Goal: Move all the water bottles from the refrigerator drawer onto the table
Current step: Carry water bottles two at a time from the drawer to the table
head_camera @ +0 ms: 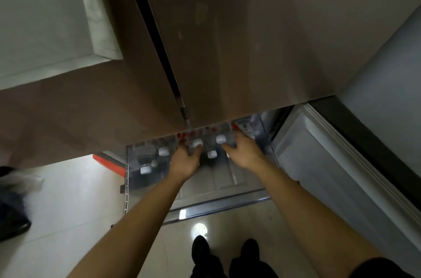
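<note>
**Both hands down among the bottles in the open drawer**

The water bottles (211,154) stand packed in the refrigerator drawer (227,206), which is pulled out low above the floor (68,198). Their white caps and red labels show just below the edge of the refrigerator doors (227,50). At least five caps can be counted, most of them toward the drawer's back and left, while its near right part shows bare bottom.

The left hand (185,159) has its fingers (193,151) curled round the neck of the middle bottle (197,142), just under the cap. The right hand (243,152) reaches in beside it with its fingers (239,135) spread and the thumb held apart. It lies against a bottle further right but, as far as I can tell, is not closed on it.

I take this to be the pick-up step, with plenty of bottles left to shift. The next move looks to need the right hand closing firmly, then both bottles lifted straight up, clear of their neighbours and the door edge. After that comes the turn toward the tabletop.

The tabletop is nowhere in sight. The doors hide the back of the drawer, so more bottles may sit there. The picture is soft around the hands, which makes the right hand's hold hard to judge. A dark shape at the far left is too blurred to name. The person's dark shoes (200,248) stand before the drawer.
</note>
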`<action>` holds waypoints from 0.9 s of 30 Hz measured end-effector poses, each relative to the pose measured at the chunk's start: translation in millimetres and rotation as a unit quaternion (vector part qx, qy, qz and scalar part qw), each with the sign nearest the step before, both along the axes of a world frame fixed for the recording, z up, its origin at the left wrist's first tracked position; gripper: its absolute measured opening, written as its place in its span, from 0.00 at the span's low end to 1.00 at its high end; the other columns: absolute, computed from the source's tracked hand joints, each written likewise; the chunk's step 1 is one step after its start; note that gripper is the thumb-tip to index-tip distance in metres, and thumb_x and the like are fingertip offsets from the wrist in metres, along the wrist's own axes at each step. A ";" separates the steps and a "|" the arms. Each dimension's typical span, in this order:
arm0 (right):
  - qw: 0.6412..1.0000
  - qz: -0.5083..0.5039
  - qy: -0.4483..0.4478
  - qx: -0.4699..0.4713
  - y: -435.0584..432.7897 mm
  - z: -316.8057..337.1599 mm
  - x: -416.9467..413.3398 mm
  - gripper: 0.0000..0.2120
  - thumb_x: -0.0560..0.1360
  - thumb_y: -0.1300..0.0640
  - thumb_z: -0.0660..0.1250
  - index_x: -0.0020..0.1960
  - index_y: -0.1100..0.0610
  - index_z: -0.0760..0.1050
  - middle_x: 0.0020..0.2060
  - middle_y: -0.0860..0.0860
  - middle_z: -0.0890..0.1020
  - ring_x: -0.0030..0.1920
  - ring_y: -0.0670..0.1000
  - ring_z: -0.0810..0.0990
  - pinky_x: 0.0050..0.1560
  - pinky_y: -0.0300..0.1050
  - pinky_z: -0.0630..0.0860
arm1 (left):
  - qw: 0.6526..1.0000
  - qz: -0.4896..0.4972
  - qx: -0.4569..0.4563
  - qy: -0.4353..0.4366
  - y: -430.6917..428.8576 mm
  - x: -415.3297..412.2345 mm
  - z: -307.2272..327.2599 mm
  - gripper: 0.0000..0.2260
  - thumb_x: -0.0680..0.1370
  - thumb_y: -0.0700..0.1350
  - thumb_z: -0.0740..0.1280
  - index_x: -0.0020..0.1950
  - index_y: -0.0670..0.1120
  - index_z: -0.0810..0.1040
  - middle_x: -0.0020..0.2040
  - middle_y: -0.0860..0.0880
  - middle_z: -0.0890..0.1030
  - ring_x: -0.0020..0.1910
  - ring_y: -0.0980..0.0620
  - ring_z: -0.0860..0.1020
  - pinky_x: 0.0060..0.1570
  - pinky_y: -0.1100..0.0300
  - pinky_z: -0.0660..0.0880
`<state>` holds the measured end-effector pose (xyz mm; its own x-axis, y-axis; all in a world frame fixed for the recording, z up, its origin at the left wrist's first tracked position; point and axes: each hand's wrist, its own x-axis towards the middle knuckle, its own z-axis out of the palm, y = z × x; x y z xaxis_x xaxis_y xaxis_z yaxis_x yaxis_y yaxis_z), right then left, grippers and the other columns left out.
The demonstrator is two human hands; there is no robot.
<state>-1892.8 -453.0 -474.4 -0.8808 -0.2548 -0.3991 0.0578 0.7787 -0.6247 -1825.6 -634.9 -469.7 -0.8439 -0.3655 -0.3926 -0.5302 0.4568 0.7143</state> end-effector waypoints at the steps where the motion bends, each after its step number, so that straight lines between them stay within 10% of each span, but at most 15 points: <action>1: 0.999 -0.026 -0.024 -0.025 -4.5 -3.9 -4.8 0.33 0.78 0.41 0.65 0.78 0.49 0.58 0.56 0.56 0.82 0.54 0.59 0.81 0.52 0.51 0.79 | 0.999 0.023 0.026 0.002 0.1 -5.3 -1.5 0.21 0.81 0.52 0.64 0.72 0.45 0.68 0.64 0.42 0.78 0.62 0.39 0.77 0.61 0.49 0.73; 8: 0.985 -0.108 -0.064 -0.123 -33.1 -26.4 -19.9 0.17 0.79 0.44 0.67 0.63 0.51 0.70 0.56 0.54 0.81 0.49 0.53 0.79 0.48 0.47 0.76 | 0.994 0.080 0.069 0.000 1.9 -27.3 -5.2 0.19 0.79 0.51 0.68 0.68 0.47 0.73 0.64 0.45 0.79 0.59 0.41 0.78 0.61 0.48 0.76; 14: 0.973 -0.124 -0.113 -0.159 -21.8 -24.5 -5.8 0.21 0.79 0.51 0.66 0.71 0.50 0.67 0.58 0.52 0.80 0.56 0.57 0.80 0.56 0.53 0.78 | 0.996 0.069 0.058 -0.011 3.4 -12.3 -9.4 0.16 0.76 0.43 0.71 0.64 0.43 0.76 0.57 0.43 0.82 0.55 0.42 0.80 0.58 0.48 0.77; 19: 0.966 -0.093 -0.192 -0.147 -6.2 -20.1 14.7 0.10 0.76 0.55 0.69 0.52 0.44 0.71 0.49 0.51 0.81 0.49 0.53 0.84 0.49 0.50 0.82 | 0.985 0.071 0.147 -0.057 4.9 13.8 -12.2 0.28 0.69 0.41 0.72 0.66 0.40 0.64 0.58 0.37 0.78 0.56 0.36 0.79 0.56 0.40 0.78; 27: 0.970 -0.102 -0.183 -0.126 -11.1 -17.8 33.6 0.30 0.73 0.51 0.74 0.71 0.53 0.65 0.58 0.55 0.79 0.54 0.55 0.81 0.55 0.57 0.82 | 0.991 0.078 0.105 -0.033 10.5 33.6 -12.1 0.30 0.75 0.44 0.72 0.70 0.45 0.57 0.63 0.44 0.75 0.57 0.45 0.76 0.58 0.53 0.74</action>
